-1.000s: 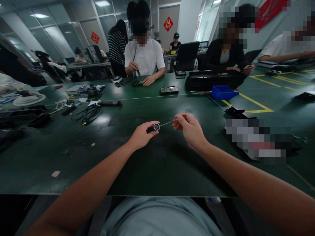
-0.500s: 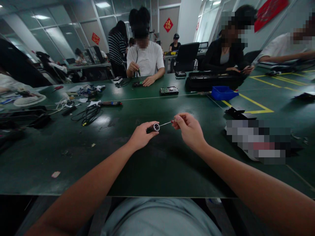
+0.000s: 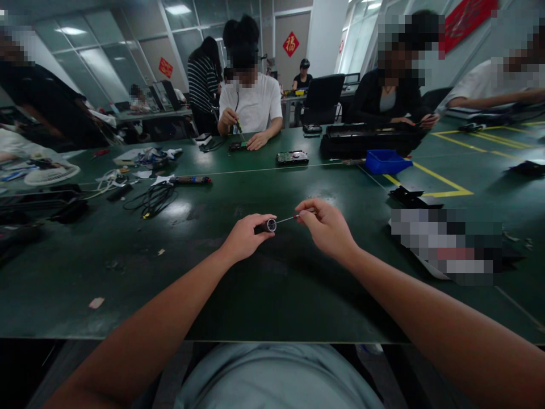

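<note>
My left hand [image 3: 247, 235] is closed around a dark cylindrical part [image 3: 271, 225], whose round end with a pale ring faces right. A thin screwdriver [image 3: 286, 219] with a red handle is pinched between the thumb and fingers of my right hand [image 3: 326, 227]. Its metal shaft points left, and the tip is at the ringed end of the cylinder; I cannot tell whether it goes inside. Both hands are held over the green table [image 3: 272, 301].
Ahead lie a hard drive [image 3: 292, 157], a blue bin [image 3: 388, 162] and a long black case [image 3: 370, 139]. Coiled black cable [image 3: 153, 200] is at left, a blurred pale object [image 3: 445, 244] at right. Across the table a co-worker [image 3: 251, 102] holds a tool.
The screwdriver and my right hand have shifted slightly, the shaft now lying a little lower. The cylinder has turned slightly in my left hand. At far left a person in black has moved.
</note>
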Available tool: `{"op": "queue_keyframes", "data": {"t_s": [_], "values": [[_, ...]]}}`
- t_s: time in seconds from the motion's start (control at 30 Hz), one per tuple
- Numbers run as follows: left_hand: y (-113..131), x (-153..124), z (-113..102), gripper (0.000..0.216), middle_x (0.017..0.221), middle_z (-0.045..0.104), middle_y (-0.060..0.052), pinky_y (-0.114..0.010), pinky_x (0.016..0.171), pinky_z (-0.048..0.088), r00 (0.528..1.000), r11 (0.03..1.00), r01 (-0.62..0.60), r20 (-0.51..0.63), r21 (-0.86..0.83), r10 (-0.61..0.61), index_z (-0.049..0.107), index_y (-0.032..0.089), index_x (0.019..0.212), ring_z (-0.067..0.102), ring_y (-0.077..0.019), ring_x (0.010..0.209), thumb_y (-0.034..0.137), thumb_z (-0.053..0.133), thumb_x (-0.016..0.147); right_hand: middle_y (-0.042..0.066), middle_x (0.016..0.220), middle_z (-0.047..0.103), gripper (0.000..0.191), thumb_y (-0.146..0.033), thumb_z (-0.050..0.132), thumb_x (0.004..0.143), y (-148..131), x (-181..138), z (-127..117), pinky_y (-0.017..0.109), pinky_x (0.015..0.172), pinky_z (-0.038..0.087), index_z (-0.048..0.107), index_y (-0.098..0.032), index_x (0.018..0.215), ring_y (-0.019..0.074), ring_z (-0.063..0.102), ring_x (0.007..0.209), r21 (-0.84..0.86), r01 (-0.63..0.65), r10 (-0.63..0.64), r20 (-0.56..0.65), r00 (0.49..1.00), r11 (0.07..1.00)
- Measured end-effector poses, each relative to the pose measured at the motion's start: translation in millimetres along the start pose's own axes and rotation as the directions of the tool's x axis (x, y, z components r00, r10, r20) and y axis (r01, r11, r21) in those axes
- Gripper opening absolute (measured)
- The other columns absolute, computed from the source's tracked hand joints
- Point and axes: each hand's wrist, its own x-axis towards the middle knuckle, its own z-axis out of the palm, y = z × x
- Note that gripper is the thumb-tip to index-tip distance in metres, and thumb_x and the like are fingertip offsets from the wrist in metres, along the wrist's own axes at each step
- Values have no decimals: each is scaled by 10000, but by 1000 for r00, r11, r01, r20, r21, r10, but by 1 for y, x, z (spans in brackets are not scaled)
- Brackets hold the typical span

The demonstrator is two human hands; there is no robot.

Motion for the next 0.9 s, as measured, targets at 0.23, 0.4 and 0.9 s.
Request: {"op": "queue_keyframes", "data": {"t_s": [0.23, 0.4, 0.9], "values": [[1, 0, 0, 417, 1162, 675, -51, -395, 993, 454, 1000, 1000, 26, 3, -17, -26, 652, 254, 1250, 612, -220, 1080, 219, 703, 838, -15, 592, 590, 315, -439, 454, 969, -1, -2, 1, 309, 546, 398, 662, -210, 910, 159, 561, 540, -89, -4, 4, 5, 1000, 996], [0, -1, 0, 420, 1153, 673, -40, -376, 979, 462, 1000, 999, 21, -22, -24, -22, 640, 261, 1263, 615, -210, 1062, 224, 695, 849, -2, 709, 640, 214, -297, 468, 942, -3, -4, 2, 313, 594, 414, 654, -224, 1019, 169, 585, 622, -75, 47, -44, 38, 998, 996], [6, -1, -2, 423, 1167, 683, -39, -378, 993, 449, 999, 1000, 16, -30, -16, -17, 637, 259, 1270, 616, -218, 1087, 238, 705, 853, 16, 840, 644, 100, -316, 569, 919, 3, -5, 6, 341, 719, 486, 563, -227, 962, 181, 638, 783, 169, 81, -68, -85, 994, 982]]}}
